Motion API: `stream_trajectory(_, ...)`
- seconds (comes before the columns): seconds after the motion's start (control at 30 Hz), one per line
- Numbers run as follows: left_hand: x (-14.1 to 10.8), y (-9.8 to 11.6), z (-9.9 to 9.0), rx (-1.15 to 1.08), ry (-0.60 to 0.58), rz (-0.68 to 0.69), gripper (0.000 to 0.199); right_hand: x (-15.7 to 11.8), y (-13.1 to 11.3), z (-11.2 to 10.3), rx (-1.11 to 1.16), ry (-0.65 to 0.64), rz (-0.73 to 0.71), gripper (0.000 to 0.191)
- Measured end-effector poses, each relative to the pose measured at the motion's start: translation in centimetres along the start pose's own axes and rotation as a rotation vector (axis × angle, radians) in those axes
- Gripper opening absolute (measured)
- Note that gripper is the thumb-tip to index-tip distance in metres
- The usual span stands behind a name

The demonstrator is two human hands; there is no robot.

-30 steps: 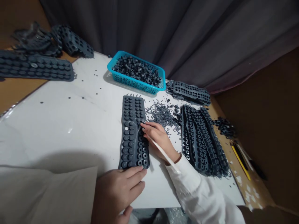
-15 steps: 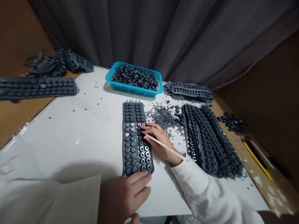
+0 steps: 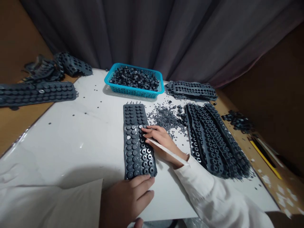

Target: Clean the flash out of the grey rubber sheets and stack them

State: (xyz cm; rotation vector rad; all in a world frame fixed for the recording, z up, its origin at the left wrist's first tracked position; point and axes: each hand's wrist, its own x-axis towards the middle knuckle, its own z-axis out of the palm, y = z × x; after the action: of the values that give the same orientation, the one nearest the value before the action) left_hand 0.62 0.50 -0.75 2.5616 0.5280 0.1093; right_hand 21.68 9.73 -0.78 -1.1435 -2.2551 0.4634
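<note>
Grey rubbery studded sheet (image 3: 129, 155), laid lengthwise on the white tabletop (image 3: 99, 139) in front of the body, between the two hands. Smooth, faintly glossy tabletop; limp, deep-folded dark curtain (image 3: 142, 34) behind; turquoise plastic basket (image 3: 133, 91) with latticed walls, heaped with small dark pieces (image 3: 135, 77). Right of the sheet, a gritty scatter of tiny grey bits (image 3: 166, 118), then ridged, ring-dotted strips (image 3: 209, 142) lying side by side with frayed ends.

Left hand (image 3: 129, 194) palm down, fingers extended and close together, pressing lightly over the near end of the sheet, gripping nothing visible (thumb mostly hidden below). Right hand (image 3: 163, 142) coming in from the right, wrist low, fingers bent and drawn together around a slim white stick (image 3: 171, 152), with the shaft slanting back toward the cuff and the fingertips at the sheet's right-hand rows. Hard to tell whether the stick's tip touches a stud.

On the sheet, neat rows of round studs: paler and matte at the far end, shinier nearer; capped discs down the left columns, open rings with dark centres down the right, one white spot among the left-hand discs.
</note>
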Motion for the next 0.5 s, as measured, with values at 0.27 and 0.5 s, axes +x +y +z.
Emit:
stream_trajectory(0.27, -0.3, -0.6, 2.1, 0.092, 0.102, 0.060, 0.056, -0.3, 0.4, -0.5, -0.277, 0.243, 0.088, 0.018)
stream_trajectory(0.5, -0.2, -0.9, 2.0, 0.095, 0.044, 0.046, 0.052, -0.3, 0.2, -1.2, 0.062, 0.254, 0.233, 0.013)
